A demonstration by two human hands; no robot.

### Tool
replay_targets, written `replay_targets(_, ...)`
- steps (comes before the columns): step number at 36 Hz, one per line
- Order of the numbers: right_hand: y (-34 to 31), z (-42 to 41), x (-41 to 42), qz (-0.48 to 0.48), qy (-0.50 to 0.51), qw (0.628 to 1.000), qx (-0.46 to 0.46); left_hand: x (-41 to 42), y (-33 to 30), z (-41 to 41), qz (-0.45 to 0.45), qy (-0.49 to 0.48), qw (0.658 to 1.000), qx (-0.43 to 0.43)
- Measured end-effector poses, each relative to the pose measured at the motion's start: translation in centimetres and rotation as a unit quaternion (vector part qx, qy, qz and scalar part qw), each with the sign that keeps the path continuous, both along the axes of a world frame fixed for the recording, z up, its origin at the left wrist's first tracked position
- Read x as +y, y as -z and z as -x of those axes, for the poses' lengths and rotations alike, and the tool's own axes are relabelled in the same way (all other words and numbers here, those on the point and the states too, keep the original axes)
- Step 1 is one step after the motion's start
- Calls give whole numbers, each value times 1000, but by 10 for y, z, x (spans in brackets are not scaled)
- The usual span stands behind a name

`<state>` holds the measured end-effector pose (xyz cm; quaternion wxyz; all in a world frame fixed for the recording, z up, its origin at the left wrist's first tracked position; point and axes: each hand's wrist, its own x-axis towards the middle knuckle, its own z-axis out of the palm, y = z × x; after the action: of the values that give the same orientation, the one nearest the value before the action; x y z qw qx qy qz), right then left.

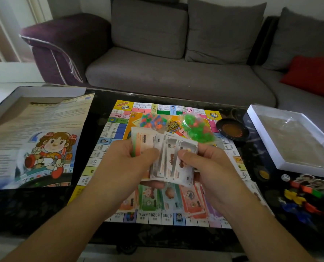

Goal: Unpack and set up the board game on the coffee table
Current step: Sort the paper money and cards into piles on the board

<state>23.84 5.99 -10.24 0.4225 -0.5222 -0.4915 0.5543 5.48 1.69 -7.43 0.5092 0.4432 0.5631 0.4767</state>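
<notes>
A fanned wad of play banknotes [168,157] is held above the game board [104,146] on the black coffee table [43,208], pinched between left hand [130,163] and right hand [204,167], fingers clamped on it.
</notes>
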Motion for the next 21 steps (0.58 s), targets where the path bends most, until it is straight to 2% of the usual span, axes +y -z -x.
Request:
replay_targets(7,2,17,-10,-35,-81,991,-100,3,13,0,18,76,996,41)
replay_targets(11,2,11,-12,17,-97,990,-99,5,20,-9,25,64,995,66)
replay_targets(15,-1,-2,-14,-28,-32,990,-137,6,22,-22,55,47,997,16)
replay_targets(18,-3,-24,-12,-10,6,989,-146,7,19,-33,108,30,991,-73)
replay_targets(21,-18,-64,-4,8,33,983,-182,8,14,-38,134,37,983,-118)
